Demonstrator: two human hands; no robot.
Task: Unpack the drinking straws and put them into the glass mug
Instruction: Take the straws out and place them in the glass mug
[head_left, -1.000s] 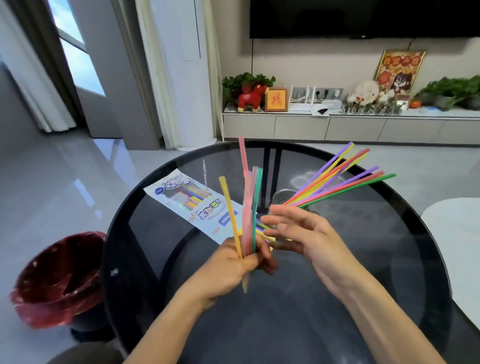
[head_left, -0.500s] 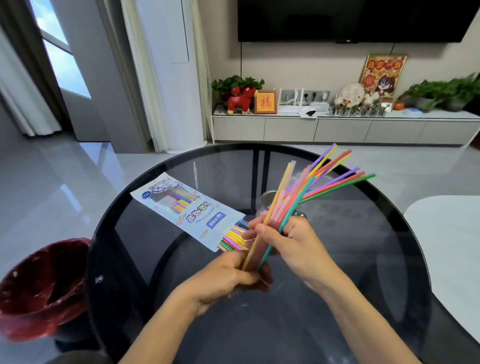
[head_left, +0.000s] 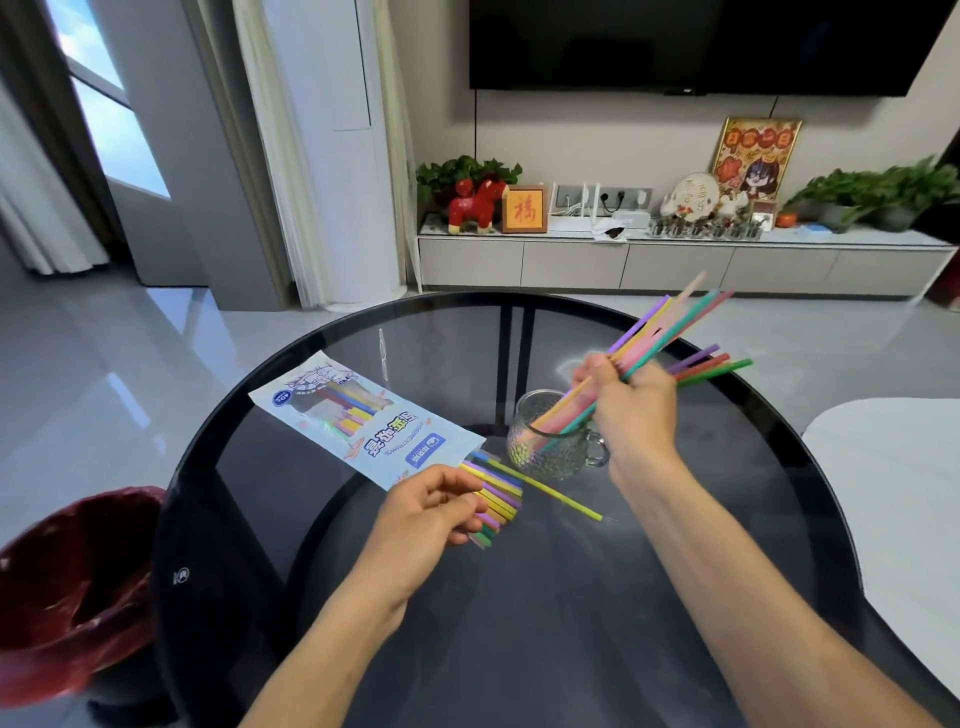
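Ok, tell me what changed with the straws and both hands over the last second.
The left hand let go of the bunch of coloured plastic straws; the right hand took it in its grip and carried it right, lowering its ends into the clear textured glass mug. The left hand dropped to the straws sticking out of the printed plastic packet. Packet, mug and round dark glass table stayed put.

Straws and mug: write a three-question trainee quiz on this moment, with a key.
1. True or false: the right hand holds straws whose lower ends are in the mug.
2. Where do the remaining straws stick out from? A) the packet B) the bin C) the cabinet
3. Fill in: one yellow straw lies loose on the ____.

Key: 1 true; 2 A; 3 table.
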